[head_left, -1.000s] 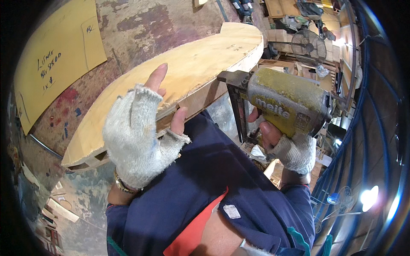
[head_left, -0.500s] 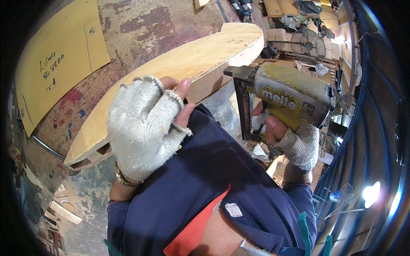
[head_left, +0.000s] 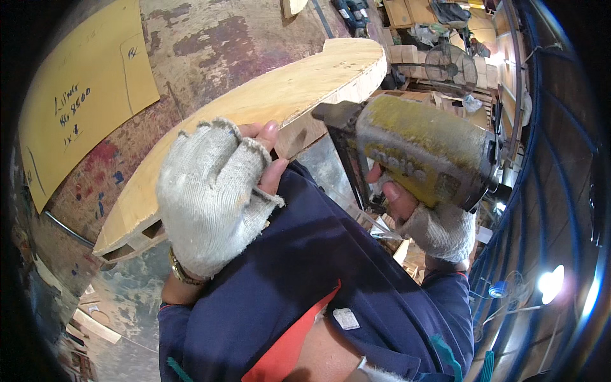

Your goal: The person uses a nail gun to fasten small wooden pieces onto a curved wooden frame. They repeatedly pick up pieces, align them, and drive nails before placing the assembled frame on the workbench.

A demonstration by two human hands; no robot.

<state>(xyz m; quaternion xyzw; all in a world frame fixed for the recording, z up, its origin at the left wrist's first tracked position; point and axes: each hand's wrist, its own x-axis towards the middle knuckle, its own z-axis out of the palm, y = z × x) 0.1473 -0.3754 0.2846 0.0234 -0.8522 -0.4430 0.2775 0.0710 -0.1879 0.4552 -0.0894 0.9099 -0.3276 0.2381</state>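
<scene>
A long curved wooden frame (head_left: 267, 86) with a plywood face and hollow openings along its near edge lies on the table. My left hand (head_left: 207, 194), in a white fingerless knit glove, is closed on the near edge of it, thumb and fingertips pinching the rim. A worn yellow pneumatic nail gun (head_left: 423, 143) is gripped in my right hand (head_left: 423, 219), gloved the same way. The gun's dark nose is beside the edge strip, right of my left fingers; whether it touches the wood I cannot tell.
A yellow board (head_left: 89, 95) with handwriting lies on the stained tabletop (head_left: 210, 35) at the left. At the far right stand a black fan (head_left: 449, 67) and wooden pieces. Dark power tools (head_left: 350, 13) sit at the back. A lit lamp (head_left: 552, 286) is low at the right.
My right hand has brought the nail gun left, closer to the frame's edge, and tilted it slightly. My left hand keeps its hold on the rim.
</scene>
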